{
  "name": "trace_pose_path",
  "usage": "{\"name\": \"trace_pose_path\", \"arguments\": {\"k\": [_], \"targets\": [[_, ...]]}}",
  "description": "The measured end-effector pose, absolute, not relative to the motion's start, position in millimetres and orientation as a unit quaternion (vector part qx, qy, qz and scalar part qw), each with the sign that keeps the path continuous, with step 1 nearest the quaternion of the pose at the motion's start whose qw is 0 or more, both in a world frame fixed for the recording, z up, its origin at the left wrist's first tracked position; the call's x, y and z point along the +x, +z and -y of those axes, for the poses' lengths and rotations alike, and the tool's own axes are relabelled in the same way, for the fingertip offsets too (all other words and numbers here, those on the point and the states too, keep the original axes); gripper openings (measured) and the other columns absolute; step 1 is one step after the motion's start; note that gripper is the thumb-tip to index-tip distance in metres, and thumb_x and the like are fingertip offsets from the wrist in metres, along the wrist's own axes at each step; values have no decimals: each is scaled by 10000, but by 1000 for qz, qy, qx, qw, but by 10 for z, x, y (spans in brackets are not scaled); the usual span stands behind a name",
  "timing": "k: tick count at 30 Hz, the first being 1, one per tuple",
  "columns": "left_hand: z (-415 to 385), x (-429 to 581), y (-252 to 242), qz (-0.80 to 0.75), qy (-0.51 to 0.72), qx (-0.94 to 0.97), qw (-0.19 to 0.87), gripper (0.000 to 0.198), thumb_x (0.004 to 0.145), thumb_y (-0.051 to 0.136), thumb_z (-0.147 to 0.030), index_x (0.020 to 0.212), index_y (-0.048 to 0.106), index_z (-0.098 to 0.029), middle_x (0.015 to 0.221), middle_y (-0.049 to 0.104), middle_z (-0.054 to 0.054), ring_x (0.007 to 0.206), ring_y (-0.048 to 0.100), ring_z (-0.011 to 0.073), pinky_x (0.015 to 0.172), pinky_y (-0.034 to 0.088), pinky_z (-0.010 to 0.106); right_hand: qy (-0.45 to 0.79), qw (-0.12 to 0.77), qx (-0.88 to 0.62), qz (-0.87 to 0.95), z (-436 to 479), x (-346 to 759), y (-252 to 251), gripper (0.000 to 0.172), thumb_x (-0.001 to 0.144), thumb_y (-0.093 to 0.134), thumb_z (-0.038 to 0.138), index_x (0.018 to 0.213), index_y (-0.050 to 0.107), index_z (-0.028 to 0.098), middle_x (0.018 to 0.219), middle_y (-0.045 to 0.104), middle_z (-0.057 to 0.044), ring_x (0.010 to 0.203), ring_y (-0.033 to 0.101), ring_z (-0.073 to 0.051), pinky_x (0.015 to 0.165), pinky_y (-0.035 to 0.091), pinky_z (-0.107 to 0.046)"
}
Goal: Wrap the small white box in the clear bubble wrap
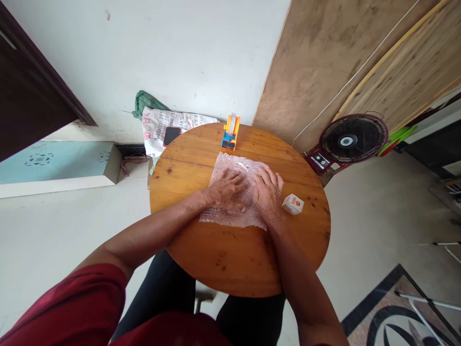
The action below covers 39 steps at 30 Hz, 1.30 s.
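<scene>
A sheet of clear bubble wrap (pixel 237 217) lies spread on the round wooden table (pixel 223 259). My left hand (pixel 228 190) rests flat on the middle of the sheet, its fingers stretched out and apart. Over the sheet's right edge lies my right hand (pixel 267 187), palm down, with the fingers spread and slightly bent. Neither hand visibly grips anything. Just right of my right hand stands a small white box (pixel 293 204) with a red mark. Behind the bubble wrap, near the far table edge, is an orange and blue tape dispenser (pixel 230 137) holding a roll of tape.
A dark fan (pixel 347 141) stands beyond the table's right side. Past the far left edge, a white printed sack (pixel 154 122) and a dark flat object (pixel 172 136) lie near the wall. A pale blue step-like block (pixel 57 163) is farther left.
</scene>
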<state>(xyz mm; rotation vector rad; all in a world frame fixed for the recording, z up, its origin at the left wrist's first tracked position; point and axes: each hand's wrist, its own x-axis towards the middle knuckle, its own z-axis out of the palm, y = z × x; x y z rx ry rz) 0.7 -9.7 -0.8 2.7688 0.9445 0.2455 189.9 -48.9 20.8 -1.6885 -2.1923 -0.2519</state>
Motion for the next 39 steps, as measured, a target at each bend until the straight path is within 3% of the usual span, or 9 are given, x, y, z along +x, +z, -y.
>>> {"name": "trace_pose_path", "arguments": {"k": [8,15,19,26,31,39], "targets": [[82,-1,-22,-320,88,937,108,921,802,579,-750,1510,440,-179,1604,334,218,1494,253,435,1173,115,695,-91,129,-614,773,485,1964,175,349,978,432,198,1235,669,206,1507,527,-97,1471,331,-281,1192,173,-516],[92,-6,-17,-319,90,938,106,946,794,586,-748,1522,414,-169,1594,346,225,1493,251,441,1175,106,694,-45,66,-642,762,422,2055,149,360,992,415,242,1270,634,179,1473,545,-126,1421,395,-306,1105,322,-466],[93,-8,-23,-320,93,938,99,939,789,582,-758,1505,440,-168,1584,363,219,1483,267,442,1179,119,678,-65,81,-639,762,433,2028,203,351,962,456,207,1257,642,169,1522,491,-128,1440,359,-295,1144,262,-460],[93,-3,-17,-324,88,937,99,935,786,577,-767,1503,443,-182,1591,356,213,1481,268,437,1180,118,673,-62,105,-595,794,452,1997,223,327,978,418,168,1162,686,205,1368,644,-65,1396,412,-259,1175,176,-465],[103,-4,-7,-322,87,937,101,918,795,583,-755,1495,453,-175,1581,370,214,1482,268,438,1178,124,676,-20,88,-606,791,474,2014,241,293,980,460,237,1165,685,209,1357,655,-80,1331,484,-276,1150,205,-484],[98,-9,51,-351,118,924,98,649,979,400,-596,1418,531,-137,1473,507,195,1389,434,365,1177,237,566,-9,56,-642,765,466,2098,280,329,976,474,290,1234,642,176,1391,626,-119,1334,488,-307,1100,257,-486]]}}
